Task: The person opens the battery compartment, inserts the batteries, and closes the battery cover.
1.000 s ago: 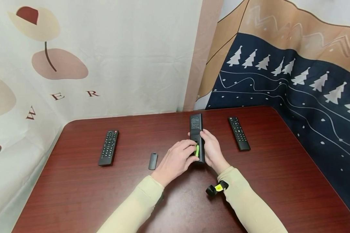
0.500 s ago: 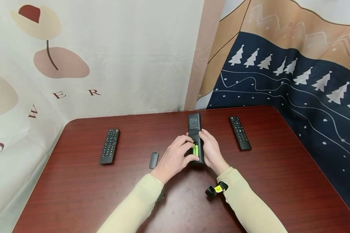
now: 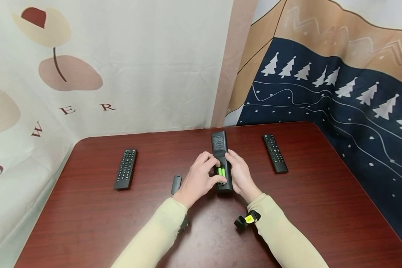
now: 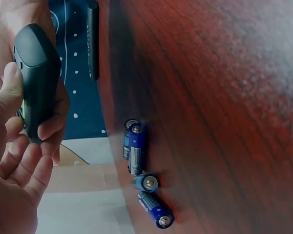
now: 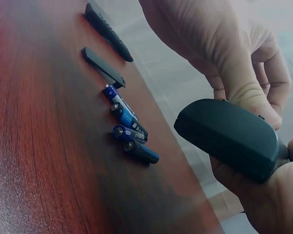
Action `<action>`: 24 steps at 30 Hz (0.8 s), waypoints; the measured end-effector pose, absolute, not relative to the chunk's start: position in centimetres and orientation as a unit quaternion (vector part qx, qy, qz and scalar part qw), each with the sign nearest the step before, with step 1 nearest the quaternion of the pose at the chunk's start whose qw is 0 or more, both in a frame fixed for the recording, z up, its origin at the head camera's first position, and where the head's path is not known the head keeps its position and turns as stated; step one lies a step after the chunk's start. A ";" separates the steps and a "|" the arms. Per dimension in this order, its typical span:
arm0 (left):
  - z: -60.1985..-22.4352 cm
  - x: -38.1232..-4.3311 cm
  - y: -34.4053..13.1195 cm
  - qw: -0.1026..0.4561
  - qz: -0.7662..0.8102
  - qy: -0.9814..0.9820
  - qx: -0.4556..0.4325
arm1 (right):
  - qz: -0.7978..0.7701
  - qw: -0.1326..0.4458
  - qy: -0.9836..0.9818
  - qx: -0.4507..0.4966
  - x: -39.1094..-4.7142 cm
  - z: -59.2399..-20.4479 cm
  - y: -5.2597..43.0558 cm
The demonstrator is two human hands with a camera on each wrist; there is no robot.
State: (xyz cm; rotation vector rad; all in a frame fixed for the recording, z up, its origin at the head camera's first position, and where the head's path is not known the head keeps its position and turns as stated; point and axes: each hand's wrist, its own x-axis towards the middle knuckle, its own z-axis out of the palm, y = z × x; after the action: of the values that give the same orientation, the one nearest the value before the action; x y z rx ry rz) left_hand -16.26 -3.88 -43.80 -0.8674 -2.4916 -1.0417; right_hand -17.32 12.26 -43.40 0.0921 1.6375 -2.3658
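Observation:
A black remote control (image 3: 219,141), its back facing me, is held off the table with its battery compartment uncovered. Two green batteries (image 3: 222,172) lie side by side in that compartment. My right hand (image 3: 242,175) grips the remote along its right side, thumb on the back. The left hand (image 3: 198,179) has its curved index finger at the upper end of the batteries and its thumb at the lower end, pinching a battery there. Seen from the right wrist, the remote's lower end (image 5: 229,139) hides the compartment; the left wrist view shows the left thumb (image 4: 12,80) over the opening.
The loose battery cover (image 3: 176,185) lies left of my left hand. Several blue batteries (image 4: 136,148) rest on the table, hidden in the head view. Other black remotes lie at left (image 3: 125,169) and right (image 3: 275,153). Fabric hangs behind the table (image 3: 97,208).
A second green battery has come into view beside the first in the compartment. The left fingers have shifted over them, and the remote has moved slightly left with both hands.

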 end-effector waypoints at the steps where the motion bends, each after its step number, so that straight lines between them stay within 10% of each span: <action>1: -43.8 -16.3 -3.9 0.152 -0.363 -0.869 -0.300 | -0.815 0.131 0.564 0.032 -17.3 -43.4 12.2; 24: -43.6 -16.2 -4.7 0.091 -0.365 -0.891 -0.255 | -0.825 0.144 0.546 0.019 -17.6 -43.7 12.5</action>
State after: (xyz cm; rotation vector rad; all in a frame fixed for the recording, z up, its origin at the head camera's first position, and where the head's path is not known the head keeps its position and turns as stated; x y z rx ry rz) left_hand -16.19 -4.71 -43.60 -0.7580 -2.6472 -1.0862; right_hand -17.60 12.50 -43.70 0.0558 1.5745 -2.3785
